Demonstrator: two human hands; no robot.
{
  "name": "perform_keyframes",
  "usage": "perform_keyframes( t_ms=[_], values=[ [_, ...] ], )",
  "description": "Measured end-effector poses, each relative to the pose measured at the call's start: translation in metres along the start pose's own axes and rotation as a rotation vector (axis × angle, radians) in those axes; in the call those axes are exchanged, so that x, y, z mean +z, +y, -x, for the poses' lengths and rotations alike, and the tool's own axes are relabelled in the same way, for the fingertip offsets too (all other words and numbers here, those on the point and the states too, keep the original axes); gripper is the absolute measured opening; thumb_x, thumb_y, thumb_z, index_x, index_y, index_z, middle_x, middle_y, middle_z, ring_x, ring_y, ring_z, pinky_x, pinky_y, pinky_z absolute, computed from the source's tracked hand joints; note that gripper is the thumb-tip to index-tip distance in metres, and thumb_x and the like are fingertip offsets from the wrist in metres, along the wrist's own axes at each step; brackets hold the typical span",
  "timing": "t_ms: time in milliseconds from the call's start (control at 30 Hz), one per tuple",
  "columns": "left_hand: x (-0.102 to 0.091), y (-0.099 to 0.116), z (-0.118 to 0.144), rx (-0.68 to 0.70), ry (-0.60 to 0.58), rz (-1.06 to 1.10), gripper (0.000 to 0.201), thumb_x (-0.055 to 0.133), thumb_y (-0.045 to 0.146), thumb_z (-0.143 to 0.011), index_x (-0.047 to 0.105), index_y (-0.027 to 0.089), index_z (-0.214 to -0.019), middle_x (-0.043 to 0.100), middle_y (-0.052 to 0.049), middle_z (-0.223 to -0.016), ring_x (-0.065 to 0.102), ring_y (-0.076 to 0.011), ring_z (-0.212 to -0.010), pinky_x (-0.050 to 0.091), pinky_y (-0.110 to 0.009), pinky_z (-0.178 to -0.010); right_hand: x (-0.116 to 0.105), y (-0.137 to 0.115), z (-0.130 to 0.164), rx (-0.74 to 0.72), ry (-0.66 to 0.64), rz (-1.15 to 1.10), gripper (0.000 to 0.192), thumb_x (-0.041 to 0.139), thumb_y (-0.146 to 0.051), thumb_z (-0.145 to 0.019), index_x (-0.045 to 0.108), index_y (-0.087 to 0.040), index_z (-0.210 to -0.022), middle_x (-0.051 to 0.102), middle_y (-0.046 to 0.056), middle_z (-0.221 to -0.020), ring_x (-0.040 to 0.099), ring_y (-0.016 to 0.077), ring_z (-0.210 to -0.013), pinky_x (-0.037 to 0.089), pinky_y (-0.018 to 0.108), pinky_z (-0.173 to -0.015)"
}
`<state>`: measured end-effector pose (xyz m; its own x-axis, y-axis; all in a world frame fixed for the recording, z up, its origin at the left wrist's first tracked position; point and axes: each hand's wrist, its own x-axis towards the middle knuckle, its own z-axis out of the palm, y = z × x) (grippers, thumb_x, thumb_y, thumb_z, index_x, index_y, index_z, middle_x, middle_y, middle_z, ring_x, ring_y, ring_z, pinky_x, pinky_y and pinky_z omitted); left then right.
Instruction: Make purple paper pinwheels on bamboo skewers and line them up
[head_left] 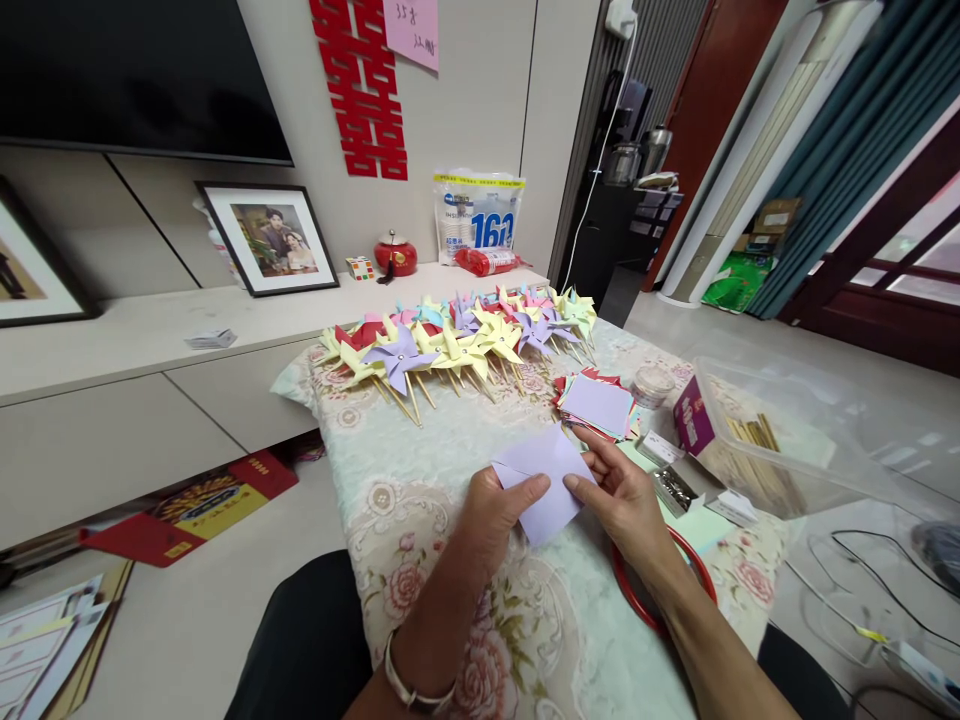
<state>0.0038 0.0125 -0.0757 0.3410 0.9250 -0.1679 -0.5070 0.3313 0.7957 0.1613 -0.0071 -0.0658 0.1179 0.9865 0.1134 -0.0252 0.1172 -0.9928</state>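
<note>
Apparently, the step in hand is readying paper for shaping: a purple sheet (555, 508) is held over the bench (439, 445), below and right of frame centre; pinwheels (400, 360) at upper centre. Next move likely calls for careful corner work. Left hand (496, 508) and right hand (619, 492) both pinched narrow, thumbs pressing the sheet.

1. A home, prob. living rm.
2. Big TV (142, 80) on wall, w/ long low cabinet (82, 450) beneath.
3. Framed photo (274, 240), puzzle cube (360, 268) & red pot (395, 258) on cabinet top, i.e. personal bits on show.
4. Red cutout (367, 100) on wall, R of TV.
5. Table w/ floral cloth (405, 450).
6. Long blue-green curtain (847, 160), far R, nr. tall white unit (750, 160).
7. Pale glossy floor (195, 620).
</note>
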Motion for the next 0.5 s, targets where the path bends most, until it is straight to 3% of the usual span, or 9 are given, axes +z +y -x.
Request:
perform_keyframes(
  t_ms=[133, 233, 333, 400, 500],
  values=[
    [0.002, -0.004, -0.003, 0.047, 0.173, -0.066, 0.03, 0.085, 0.026, -0.062, 0.078, 0.01, -0.085, 0.077, -0.006, -0.072, 0.067, -0.0195, -0.062, 0.053, -0.03, -0.063, 0.003, -0.006, 0.006, -0.311, 0.175, 0.449, 0.05, 0.074, -0.025, -0.081, 0.061, -0.027, -0.129, 0.068, 0.009, -0.117, 0.062, 0.0282, -0.105, 0.048, 0.045, -0.092],
    [0.003, -0.004, -0.005, 0.083, 0.25, -0.08, 0.029, 0.084, 0.026, -0.062, 0.078, 0.01, -0.085, 0.076, -0.005, -0.071, 0.065, -0.0174, -0.059, 0.052, -0.028, -0.06, 0.006, -0.012, 0.012, -0.612, 0.217, 0.654, 0.035, 0.069, -0.018, -0.085, 0.065, -0.027, -0.118, 0.069, 0.009, -0.109, 0.062, 0.0282, -0.098, 0.049, 0.044, -0.086],
    [0.003, -0.003, -0.006, 0.136, 0.262, -0.016, 0.031, 0.084, 0.025, -0.063, 0.077, 0.01, -0.09, 0.077, -0.004, -0.074, 0.065, -0.0166, -0.063, 0.053, -0.027, -0.063, 0.011, -0.014, 0.016, -0.792, 0.023, 0.713, 0.024, 0.06, -0.008, -0.089, 0.065, -0.023, -0.107, 0.068, 0.007, -0.093, 0.061, 0.0241, -0.087, 0.049, 0.038, -0.075],
    [0.002, -0.003, -0.006, 0.166, 0.249, 0.05, 0.029, 0.083, 0.024, -0.064, 0.076, 0.01, -0.088, 0.076, -0.004, -0.075, 0.065, -0.016, -0.065, 0.053, -0.027, -0.065, 0.014, -0.012, 0.016, -0.804, -0.133, 0.743, 0.023, 0.054, -0.004, -0.091, 0.064, -0.021, -0.102, 0.066, 0.007, -0.088, 0.059, 0.0224, -0.083, 0.048, 0.037, -0.073],
    [0.001, -0.004, -0.007, 0.188, 0.211, 0.119, 0.028, 0.082, 0.024, -0.067, 0.074, 0.01, -0.09, 0.076, -0.005, -0.078, 0.066, -0.017, -0.068, 0.053, -0.028, -0.067, 0.017, -0.008, 0.016, -0.788, -0.251, 0.815, 0.024, 0.047, -0.004, -0.093, 0.065, -0.019, -0.1, 0.063, 0.008, -0.086, 0.056, 0.0222, -0.082, 0.046, 0.036, -0.071]
  ],
)
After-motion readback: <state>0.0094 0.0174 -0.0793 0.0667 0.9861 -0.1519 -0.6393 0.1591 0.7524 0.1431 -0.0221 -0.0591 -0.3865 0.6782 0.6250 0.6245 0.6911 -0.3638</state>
